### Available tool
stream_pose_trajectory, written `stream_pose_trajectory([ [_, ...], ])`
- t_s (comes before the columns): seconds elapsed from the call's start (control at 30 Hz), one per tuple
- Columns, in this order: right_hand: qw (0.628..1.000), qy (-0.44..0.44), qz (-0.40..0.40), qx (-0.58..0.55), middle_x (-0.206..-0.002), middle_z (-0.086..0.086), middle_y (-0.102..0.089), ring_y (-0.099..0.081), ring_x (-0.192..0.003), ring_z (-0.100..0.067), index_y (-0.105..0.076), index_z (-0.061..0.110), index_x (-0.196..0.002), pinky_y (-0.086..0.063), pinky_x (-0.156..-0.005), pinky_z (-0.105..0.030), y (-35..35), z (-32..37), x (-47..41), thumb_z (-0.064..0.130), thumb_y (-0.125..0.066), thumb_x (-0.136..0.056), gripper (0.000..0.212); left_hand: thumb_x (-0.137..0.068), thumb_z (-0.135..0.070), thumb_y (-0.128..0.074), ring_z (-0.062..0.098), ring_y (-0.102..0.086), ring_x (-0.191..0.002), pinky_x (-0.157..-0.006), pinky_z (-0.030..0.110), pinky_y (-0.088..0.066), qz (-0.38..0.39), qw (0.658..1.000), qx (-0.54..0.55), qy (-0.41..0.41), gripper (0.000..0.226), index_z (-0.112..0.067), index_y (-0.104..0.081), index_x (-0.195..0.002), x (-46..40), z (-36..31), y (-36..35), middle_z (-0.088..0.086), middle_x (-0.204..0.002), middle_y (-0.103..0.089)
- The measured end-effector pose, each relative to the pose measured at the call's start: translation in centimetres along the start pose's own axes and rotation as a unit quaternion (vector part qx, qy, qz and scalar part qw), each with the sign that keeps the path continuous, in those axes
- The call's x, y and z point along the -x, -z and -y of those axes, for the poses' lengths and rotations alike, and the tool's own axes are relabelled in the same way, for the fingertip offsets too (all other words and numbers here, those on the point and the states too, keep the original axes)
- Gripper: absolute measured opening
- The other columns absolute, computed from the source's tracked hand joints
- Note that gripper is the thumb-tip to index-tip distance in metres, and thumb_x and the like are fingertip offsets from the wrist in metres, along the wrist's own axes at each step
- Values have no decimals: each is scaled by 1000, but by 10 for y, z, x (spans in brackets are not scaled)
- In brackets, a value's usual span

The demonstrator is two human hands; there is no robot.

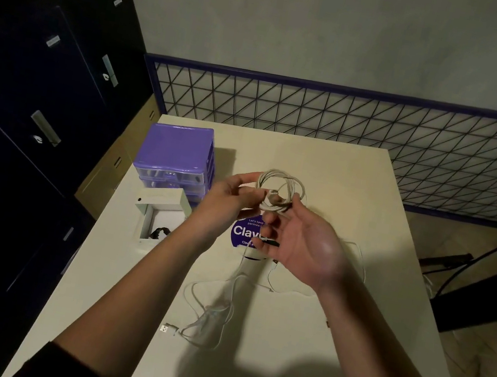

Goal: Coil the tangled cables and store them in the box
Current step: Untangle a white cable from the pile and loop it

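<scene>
1. Both hands are up over the table (296, 344), and the left hand (232, 195) is pinching a neat white coil of cable (279, 190)
2. The right hand (294, 239) sits under the coil with fingers loosely curled; I can't tell if it grips the trailing end
3. Best to keep that pinch firm so the loops don't spring apart
4. Feed the tail in evenly, same loop size
5. The open white box (158, 217) waits to the left, and a loose cable (206, 316) lies on the table
</scene>
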State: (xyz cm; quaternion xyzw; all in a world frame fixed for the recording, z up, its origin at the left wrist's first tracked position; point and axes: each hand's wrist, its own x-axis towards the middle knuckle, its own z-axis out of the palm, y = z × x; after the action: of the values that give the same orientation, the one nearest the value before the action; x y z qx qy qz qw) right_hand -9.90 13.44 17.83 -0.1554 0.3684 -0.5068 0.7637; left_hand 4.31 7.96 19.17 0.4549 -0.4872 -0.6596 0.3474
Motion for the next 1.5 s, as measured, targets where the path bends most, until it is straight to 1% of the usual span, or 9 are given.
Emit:
stream_pose_trajectory([
  [0.1, 997, -43, -33, 61, -68, -5, -57, -54, -61, -18, -61, 11, -101, -52, -69, -37, 5, 7, 1, 42, -34, -100, 41, -91, 3, -52, 26, -65, -106, -91, 29, -55, 66, 996, -40, 37, 37, -6, -59, -126, 1, -6, 6, 16, -114, -68],
  [0.2, 995, -53, -27, 84, -67, -9, -58, -57, -65, -23, -61, 9, -88, -52, -70, -38, 5, 8, 4, 38, -36, -99, 40, -87, 1, -49, 23, -61, -98, -94, 36, -51, 77, 992, -64, 70, 29, -1, -63, -113, 0, -11, 6, 12, -99, -64],
  [0.37, 991, -59, 1, 117, -75, -14, -59, -62, -74, -32, -57, 7, -84, -51, -74, -43, 0, 9, 10, 24, -35, -88, 28, -94, -26, -49, 16, -56, -85, -89, 35, -51, 59, 993, -81, 65, 24, -14, -69, -102, 2, -17, 6, 1, -80, -58],
  [0.57, 984, -42, 2, 173, -75, -8, -62, -61, -72, -21, -60, 8, -89, -55, -82, -40, 0, 6, 6, 7, -54, -91, 6, -92, -41, -57, 12, -61, -72, -73, 24, -57, 37, 986, -163, 15, 36, -9, -70, -105, 0, -16, 4, 3, -75, -62],
  [0.77, 984, 22, -37, 174, -83, -15, -66, -63, -66, -19, -53, -2, -119, -54, -57, -28, 5, 6, 2, -3, -62, -86, 35, -93, -30, -60, 11, -60, -73, -69, 21, -54, -37, 995, -90, 24, 28, -4, -71, -98, -4, -12, 4, 4, -81, -67],
  [0.93, 973, 43, -58, 217, -91, -19, -65, -66, -72, -21, -48, -6, -124, -55, -58, -30, 4, 3, 2, -4, -65, -84, 44, -92, -29, -63, 8, -62, -74, -68, 18, -52, -105, 993, -37, 37, 22, -9, -73, -90, -4, -8, -3, 1, -81, -71],
  [1.13, 952, 39, -55, 299, -78, -11, -63, -60, -80, -29, -48, -1, -123, -50, -54, -27, 9, -2, 6, -2, -64, -86, 40, -92, -29, -62, 9, -62, -75, -71, 20, -48, -142, 989, -5, 46, 21, -15, -70, -77, -5, -13, -2, -1, -76, -69],
  [1.37, 906, 75, -110, 403, -71, -9, -61, -49, -53, -11, -66, -3, -108, -46, -47, -17, 16, 4, 5, -5, -58, -88, 21, -99, -26, -52, 16, -61, -82, -82, 28, -53, -83, 990, -16, 113, 25, -11, -64, -82, -7, -22, -6, 4, -78, -63],
  [1.5, 896, 108, -173, 393, -64, -6, -59, -47, -47, -9, -69, -5, -103, -45, -46, -18, 21, -1, 2, -5, -60, -87, 19, -93, -47, -54, 22, -66, -95, -89, 36, -53, -34, 984, -134, 109, 34, -16, -66, -88, -4, -17, 1, 9, -96, -69],
])
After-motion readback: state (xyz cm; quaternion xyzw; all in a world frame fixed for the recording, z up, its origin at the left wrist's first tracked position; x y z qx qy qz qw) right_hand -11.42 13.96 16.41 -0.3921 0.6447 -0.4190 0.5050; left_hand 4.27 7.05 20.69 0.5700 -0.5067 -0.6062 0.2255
